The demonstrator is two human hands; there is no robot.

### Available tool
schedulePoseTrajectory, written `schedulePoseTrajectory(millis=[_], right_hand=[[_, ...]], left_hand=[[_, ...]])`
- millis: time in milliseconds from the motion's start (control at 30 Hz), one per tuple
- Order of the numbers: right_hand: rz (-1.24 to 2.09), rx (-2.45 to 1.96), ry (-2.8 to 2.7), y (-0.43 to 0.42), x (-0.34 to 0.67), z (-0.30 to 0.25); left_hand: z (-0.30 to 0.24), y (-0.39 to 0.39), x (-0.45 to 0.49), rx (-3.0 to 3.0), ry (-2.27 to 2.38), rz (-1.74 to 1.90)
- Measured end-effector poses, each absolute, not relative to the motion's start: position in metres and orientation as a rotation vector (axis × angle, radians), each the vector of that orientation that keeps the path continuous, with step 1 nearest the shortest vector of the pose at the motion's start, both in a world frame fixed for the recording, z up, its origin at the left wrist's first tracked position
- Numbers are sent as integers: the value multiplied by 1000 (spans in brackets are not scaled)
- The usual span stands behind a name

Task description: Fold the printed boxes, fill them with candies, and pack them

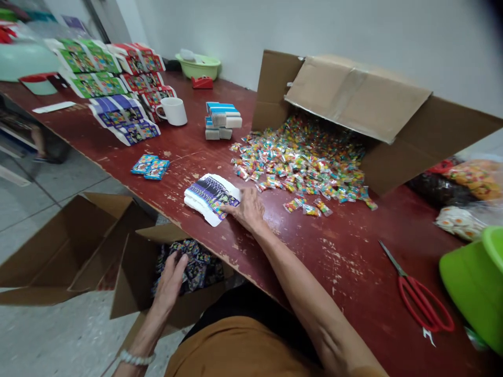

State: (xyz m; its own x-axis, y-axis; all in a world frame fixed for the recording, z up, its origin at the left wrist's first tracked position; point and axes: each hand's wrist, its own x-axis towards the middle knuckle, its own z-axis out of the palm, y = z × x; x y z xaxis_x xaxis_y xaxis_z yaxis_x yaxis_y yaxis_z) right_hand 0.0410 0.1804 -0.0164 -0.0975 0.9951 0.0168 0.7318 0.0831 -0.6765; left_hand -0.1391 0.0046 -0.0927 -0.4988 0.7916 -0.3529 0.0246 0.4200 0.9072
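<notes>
My right hand [251,209] grips the near right end of a stack of flat purple-and-white printed cartons [212,196], thumb on top and fingers along the edge. The stack lies on the red table. Below the table edge, my left hand [172,277] hovers at an open cardboard box [131,280] full of small dark printed packets [196,267]. Its fingers are apart, and I see nothing held in them. Two small blue packets [151,167] lie beyond the stack, near the table edge.
Small clear bags of colourful candy [298,157] spill from a tipped cardboard box [357,99]. Red-handled scissors [422,303] and a green tub [475,277] are at right. Green, red and purple carton stacks [121,115], a white mug [174,111] and blue-white boxes [222,120] stand farther back.
</notes>
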Motion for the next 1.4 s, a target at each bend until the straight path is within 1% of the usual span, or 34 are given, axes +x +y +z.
schedulePoseTrajectory(millis=[133, 200, 267, 333, 400, 467, 533, 600, 667, 833, 967, 1033, 1100, 1200, 1267, 1400], right_hand=[[1063, -1457, -1456, 181, 56, -25], [1190, -1366, -1414, 173, 71, -21], [1334, -1266, -1429, 155, 87, -13], [1612, -1077, -1404, 130, 100, -2], [1867, -884, -1331, 105, 109, 7], [1993, -785, -1272, 85, 112, 14], [1991, -763, -1246, 74, 113, 18], [1922, -766, -1256, 68, 113, 20], [1878, -762, -1249, 66, 113, 20], [1964, -712, -1077, 59, 111, 12], [2028, -785, -1124, 51, 108, 0], [1915, -888, -1131, 48, 106, -5], [1725, -995, -1156, 48, 104, -6], [1523, -1100, -1218, 49, 103, -4], [1465, -1108, -1221, 48, 102, -2], [1446, -997, -1231, 46, 98, -7]], left_hand=[[-65, 6, -140, 816, 1879, 1331], [-42, 6, -134, 918, 1830, 1463], [-18, 7, -124, 969, 1721, 1494], [2, 7, -109, 913, 1497, 1326], [14, 6, -91, 776, 1175, 1014], [18, 3, -73, 654, 896, 761], [16, -2, -60, 578, 755, 683], [12, -5, -53, 557, 745, 713], [10, -5, -51, 600, 822, 774], [13, -1, -45, 739, 1062, 918], [11, 2, -41, 694, 1155, 988], [7, 3, -39, 716, 1197, 1013], [5, 3, -37, 784, 1257, 1077], [2, 1, -34, 810, 1323, 1297], [0, -3, -33, 815, 1314, 1400], [-5, -8, -35, 886, 1340, 1409]])
